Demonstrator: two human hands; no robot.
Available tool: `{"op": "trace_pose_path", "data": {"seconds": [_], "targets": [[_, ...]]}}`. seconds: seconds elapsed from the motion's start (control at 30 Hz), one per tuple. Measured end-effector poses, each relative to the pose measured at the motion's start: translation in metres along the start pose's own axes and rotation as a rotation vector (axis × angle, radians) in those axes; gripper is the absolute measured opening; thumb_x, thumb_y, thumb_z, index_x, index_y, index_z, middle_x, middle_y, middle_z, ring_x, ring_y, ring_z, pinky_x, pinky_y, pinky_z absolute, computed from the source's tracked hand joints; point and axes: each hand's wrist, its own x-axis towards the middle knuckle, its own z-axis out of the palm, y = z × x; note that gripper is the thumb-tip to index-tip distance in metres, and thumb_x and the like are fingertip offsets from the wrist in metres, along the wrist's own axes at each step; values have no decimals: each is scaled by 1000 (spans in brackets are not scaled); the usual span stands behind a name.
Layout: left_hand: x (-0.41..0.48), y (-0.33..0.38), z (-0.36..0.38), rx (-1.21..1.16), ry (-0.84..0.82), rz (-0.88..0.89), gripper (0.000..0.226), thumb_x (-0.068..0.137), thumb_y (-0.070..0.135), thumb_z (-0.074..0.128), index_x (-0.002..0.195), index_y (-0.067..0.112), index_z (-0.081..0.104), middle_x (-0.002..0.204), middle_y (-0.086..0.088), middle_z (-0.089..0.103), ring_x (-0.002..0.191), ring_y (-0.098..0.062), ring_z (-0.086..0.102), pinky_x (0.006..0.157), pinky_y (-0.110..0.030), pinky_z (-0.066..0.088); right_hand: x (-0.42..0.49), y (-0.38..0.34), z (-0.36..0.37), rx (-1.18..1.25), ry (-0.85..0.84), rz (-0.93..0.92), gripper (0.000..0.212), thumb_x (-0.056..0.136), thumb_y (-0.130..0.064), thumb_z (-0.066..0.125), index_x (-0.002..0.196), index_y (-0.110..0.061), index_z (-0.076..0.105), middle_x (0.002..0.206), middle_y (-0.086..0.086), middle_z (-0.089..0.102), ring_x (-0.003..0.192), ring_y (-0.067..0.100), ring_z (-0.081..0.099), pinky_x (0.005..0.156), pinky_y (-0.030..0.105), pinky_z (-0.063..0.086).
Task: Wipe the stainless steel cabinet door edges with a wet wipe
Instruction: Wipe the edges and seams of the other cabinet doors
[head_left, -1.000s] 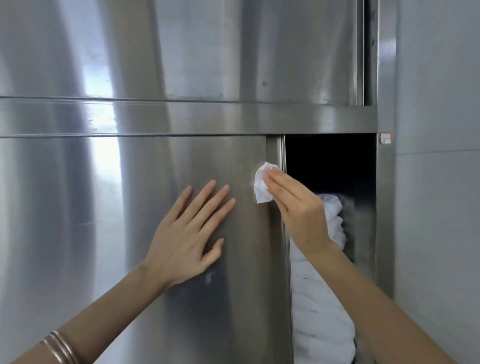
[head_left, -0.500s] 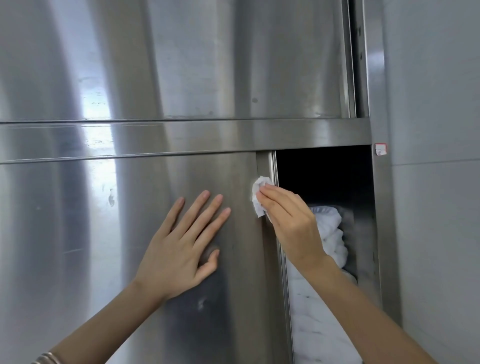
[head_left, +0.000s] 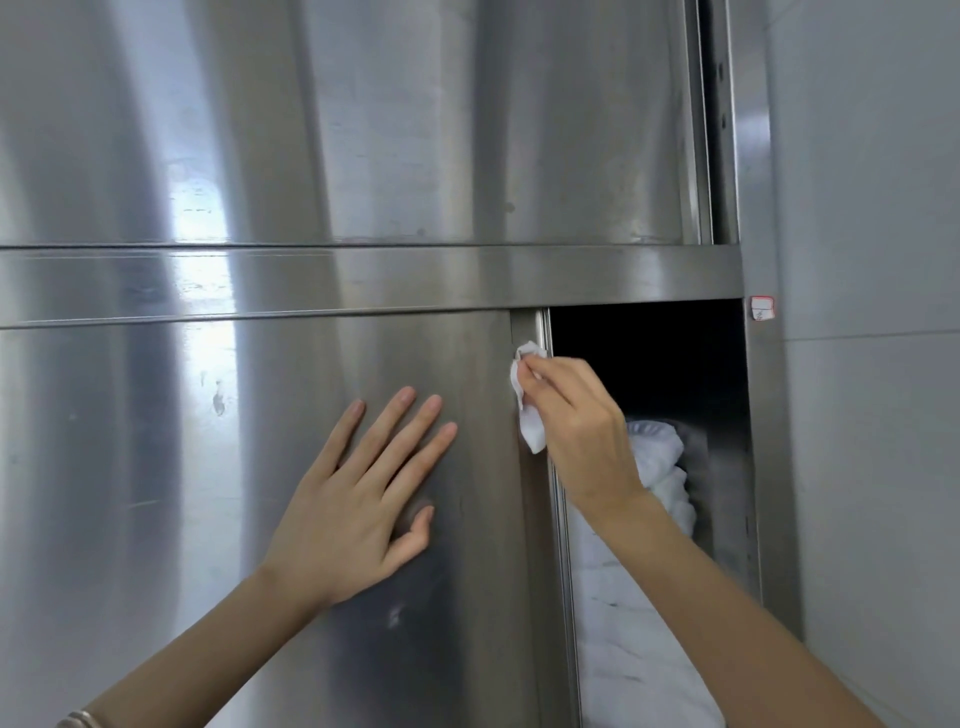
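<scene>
Edge-wiping underway: right hand (head_left: 582, 426) pinches the wet wipe (head_left: 527, 410) against the sliding door's edge (head_left: 525, 327); left hand (head_left: 358, 493), fingers straight, braces the panel. Next, probably a downward stroke.

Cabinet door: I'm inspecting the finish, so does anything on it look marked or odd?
Yes. The cabinet door carries a pale smudge to the left of the left hand, and another scuff just below that hand. Nothing else on it stands out.
</scene>
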Motion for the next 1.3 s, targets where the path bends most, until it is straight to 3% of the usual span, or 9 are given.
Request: {"op": "trace_pose_path", "data": {"seconds": [0.1,0.27,0.4,0.6,0.8,0.9,1.0,1.17,1.3], "targets": [[0,0,2,1,10,-1,64,91,38,41,149,14,32,159,-7,23,147,-27,20,117,-51,19,28,9,5,94,13,38,25,75,13,62,98,7,68,97,17,68,87,32,65,76,40,56],[0,1,2,6,12,-3,64,91,37,40,149,14,32,159,-7,23,147,-28,20,116,-53,20,8,9,10,118,136,13,15,82,3,60,92,5,71,93,13,70,83,25,65,79,27,51],[0,2,1,4,12,0,65,89,36,42,149,13,33,158,-8,24,147,-28,20,117,-53,19,12,13,8,98,133,-52,16,83,3,57,88,5,72,93,14,71,82,27,67,76,31,54],[0,2,3,-20,49,-3,66,87,35,44,149,14,34,158,-7,25,147,-27,20,117,-52,18,33,8,14,163,208,107,17,74,15,66,84,3,71,91,12,70,85,26,66,80,29,51],[0,1,4,-31,73,-9,66,88,35,45,149,13,34,158,-7,24,146,-27,21,117,-52,19,-7,1,5,218,99,107,26,78,8,70,103,4,69,105,13,68,98,22,63,90,29,49],[0,0,5,-31,71,-9,66,88,35,46,149,13,34,159,-7,24,147,-27,20,117,-52,19,6,7,-2,238,37,76,24,75,9,70,99,3,70,100,14,69,90,26,64,85,29,50],[-1,0,7,-28,81,-11,67,88,35,46,149,14,32,159,-7,22,147,-27,20,117,-52,19,28,15,-2,234,86,58,22,72,10,71,92,2,72,94,12,71,83,27,65,81,28,50],[0,0,7,-29,87,-8,67,87,35,45,150,13,32,159,-7,22,147,-27,20,117,-52,18,5,-3,11,250,219,227,25,73,7,74,96,-2,72,94,7,70,87,14,62,81,21,51],[-1,0,6,-36,79,-6,68,87,35,46,150,14,31,159,-8,22,147,-27,19,118,-52,17,11,2,5,268,158,176,22,71,9,74,91,0,73,91,9,71,83,15,61,78,23,51]]}}
